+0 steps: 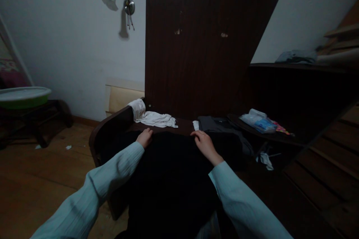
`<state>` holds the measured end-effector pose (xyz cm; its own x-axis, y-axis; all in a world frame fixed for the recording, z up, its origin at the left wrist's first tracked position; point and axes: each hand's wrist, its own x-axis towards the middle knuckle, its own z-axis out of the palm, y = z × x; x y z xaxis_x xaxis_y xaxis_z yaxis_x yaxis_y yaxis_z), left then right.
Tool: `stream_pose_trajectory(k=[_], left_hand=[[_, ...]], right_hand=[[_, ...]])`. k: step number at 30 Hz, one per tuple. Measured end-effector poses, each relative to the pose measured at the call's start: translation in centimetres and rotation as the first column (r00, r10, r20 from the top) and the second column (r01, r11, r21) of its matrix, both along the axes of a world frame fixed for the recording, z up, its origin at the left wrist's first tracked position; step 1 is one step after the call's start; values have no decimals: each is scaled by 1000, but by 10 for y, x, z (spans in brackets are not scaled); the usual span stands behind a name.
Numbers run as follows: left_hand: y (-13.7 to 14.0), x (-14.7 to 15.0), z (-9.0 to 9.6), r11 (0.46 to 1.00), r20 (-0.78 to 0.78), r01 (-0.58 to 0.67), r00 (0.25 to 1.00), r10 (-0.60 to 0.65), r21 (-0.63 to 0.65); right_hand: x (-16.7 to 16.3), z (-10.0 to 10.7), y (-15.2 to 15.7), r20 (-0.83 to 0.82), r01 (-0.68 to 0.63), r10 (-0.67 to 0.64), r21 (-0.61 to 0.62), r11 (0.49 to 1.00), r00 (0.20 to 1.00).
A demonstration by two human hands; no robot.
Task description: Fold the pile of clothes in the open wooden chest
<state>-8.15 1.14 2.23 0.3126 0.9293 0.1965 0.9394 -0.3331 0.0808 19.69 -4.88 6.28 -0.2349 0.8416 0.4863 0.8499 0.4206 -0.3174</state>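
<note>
Head cam, L to R: a green basin (24, 101) w/ white top sits on a dark stool (35, 124), and a white cloth (158, 119) drapes a dark wood bench (108, 123) just beyond the person's left hand (145, 138), its fingers curled on the upper edge of a black cloth (174, 179). Spread btwn both hands at the bench front, the black cloth looks soft, limp, prob fairly light & not fragile, best held near its upper corners. Right hand (206, 145) appears to pinch the same edge, w/ grey fabric (213, 124) and a plastic pack (258, 122) beyond.
</note>
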Motion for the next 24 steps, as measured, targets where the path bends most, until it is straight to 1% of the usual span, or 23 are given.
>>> stream_pose_trajectory(k=[3,6,8,11,14,17,21,24], left_hand=[[-3,-5,0,995,35,-99,995,97,34],[-4,-5,0,989,60,-135,989,132,57],[-5,-5,1,985,64,-155,987,151,76],[-8,-4,4,977,73,-186,981,179,103],[-11,-5,5,969,110,-221,972,209,111],[-11,-7,5,950,192,-296,942,274,98],[-9,-11,3,913,318,-404,873,369,51],[-9,-12,4,897,378,-442,833,403,20]], right_hand=[[-4,2,8,75,13,-13,6,1000,997],[-15,5,15,197,46,-45,-4,999,979],[-20,7,21,265,88,-74,-42,995,961],[-20,9,27,335,150,-95,-141,979,938],[-16,9,28,361,205,-108,-243,948,926],[-16,6,20,356,228,-105,-324,918,928],[-19,-2,11,332,284,-170,-333,899,928],[-16,-6,14,315,330,-222,-349,877,923]])
